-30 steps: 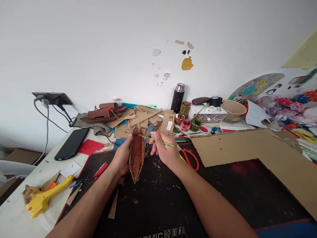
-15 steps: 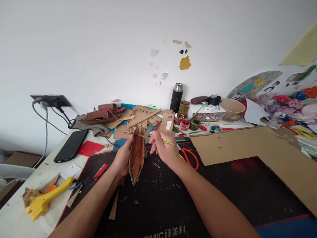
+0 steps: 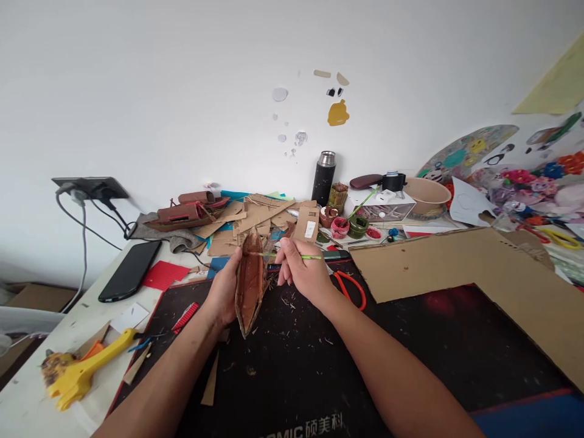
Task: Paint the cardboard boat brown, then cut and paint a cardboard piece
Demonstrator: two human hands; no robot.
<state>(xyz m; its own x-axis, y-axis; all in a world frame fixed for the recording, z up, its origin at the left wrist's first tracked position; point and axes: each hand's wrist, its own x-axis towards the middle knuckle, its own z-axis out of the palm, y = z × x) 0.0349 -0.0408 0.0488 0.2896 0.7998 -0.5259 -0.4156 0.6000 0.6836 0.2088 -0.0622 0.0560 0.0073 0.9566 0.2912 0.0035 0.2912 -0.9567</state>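
My left hand [image 3: 224,291] grips a small cardboard boat hull [image 3: 250,292] by its left side, holding it above the dark mat [image 3: 283,377]. Reddish-brown paint coats the inside of the hull, while its rim shows bare cardboard. In my right hand [image 3: 298,267] is a thin green paintbrush [image 3: 311,257], pinched between thumb and fingers. The brush points left, and its tip reaches into the upper part of the hull. Behind stand open paint jars: a brown one [image 3: 329,216], a red one [image 3: 340,228] with a brush in it, and a green one [image 3: 358,227].
A finished-looking brown model boat [image 3: 187,212] rests on grey cloth at the back left, beside piled cardboard scraps [image 3: 260,213]. Red-handled scissors [image 3: 351,291] lie right of my hand. A yellow glue gun [image 3: 86,371], a phone [image 3: 130,271] and a large cardboard sheet [image 3: 424,264] surround the mat.
The hull has tipped slightly in my left hand, showing more of its inside. The brush has turned closer to level, its tip further left across the hull.
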